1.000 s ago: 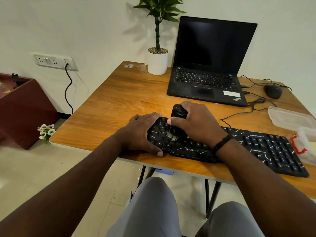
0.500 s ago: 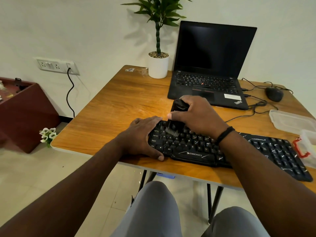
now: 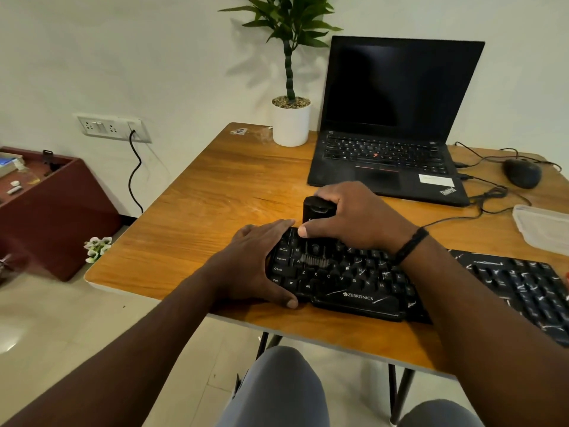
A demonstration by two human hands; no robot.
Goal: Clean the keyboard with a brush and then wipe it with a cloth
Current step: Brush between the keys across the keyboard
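A black Zebronics keyboard (image 3: 462, 291) with white scratch marks lies along the near edge of the wooden table (image 3: 215, 211). My left hand (image 3: 258, 263) grips its left end, thumb on the front edge and fingers over the back corner. My right hand (image 3: 354, 220) holds a black brush (image 3: 315, 211) upright, thumb across its front. The grey bristles touch the keys near the left letter rows. No cloth is in view.
An open black laptop (image 3: 394, 124) stands behind the keyboard, a white potted plant (image 3: 291, 121) to its left. A black mouse (image 3: 522, 172) and cables lie at the right, beside a clear plastic container (image 3: 545, 229). A red-brown cabinet (image 3: 49, 211) sits on the floor at left.
The brush and my right hand have shifted over the left keys, from the lower rows toward the upper rows. My left hand has kept its hold on the keyboard's left end.
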